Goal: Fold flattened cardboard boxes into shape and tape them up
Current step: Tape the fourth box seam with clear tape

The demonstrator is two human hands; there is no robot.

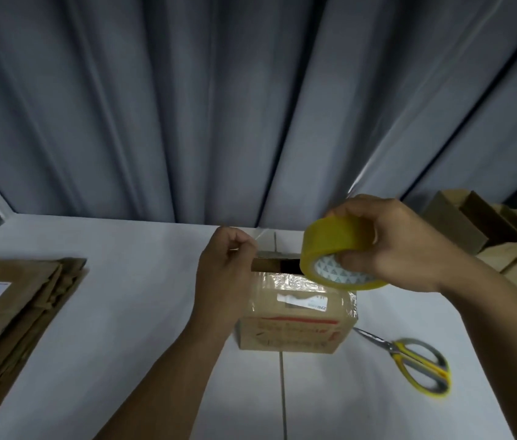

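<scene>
A white table (124,312) is occupied centrally by a cardboard box (295,331). Above it a yellow tape roll (333,246) is clamped by the right hand (409,249). The left hand (222,274) is curled at the box's far edge; what is pinched cannot be told.

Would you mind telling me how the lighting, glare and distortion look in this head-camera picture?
Head view: dim, bluish light; the wide-angle lens fans the curtain folds outward; glare streaks the clear tape on top of the box; its label is too soft to read.
</scene>
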